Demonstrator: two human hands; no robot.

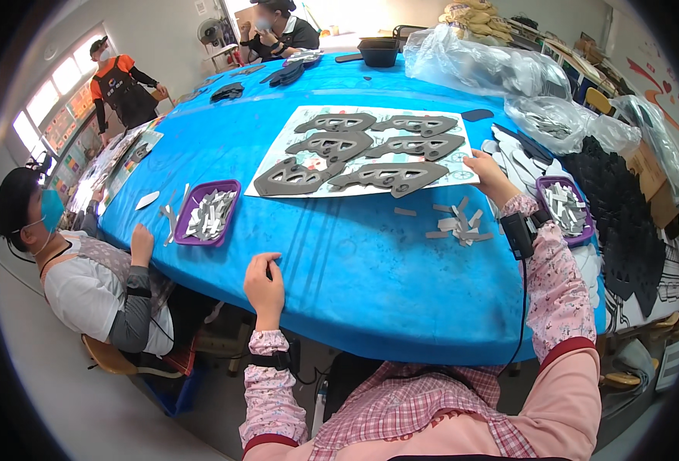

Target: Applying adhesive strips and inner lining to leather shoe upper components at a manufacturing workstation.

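Observation:
My left hand (pixel 265 286) rests on the near edge of the blue table (pixel 355 269) with its fingers curled and nothing in it. My right hand (pixel 487 174) reaches forward and pinches the right edge of a large printed sheet (pixel 278 146). On that sheet lie several grey cut-out shapes (pixel 389 177). A small heap of grey strips (pixel 458 223) lies on the table just left of my right wrist.
A purple tray of grey strips (pixel 209 211) stands at the left by a seated person's hand (pixel 141 244); another purple tray (pixel 566 207) stands at the right. Clear plastic bags (pixel 478 65), black cut-outs (pixel 624 223) and a black bin (pixel 378 52) crowd the far and right side. Other people stand at the far left.

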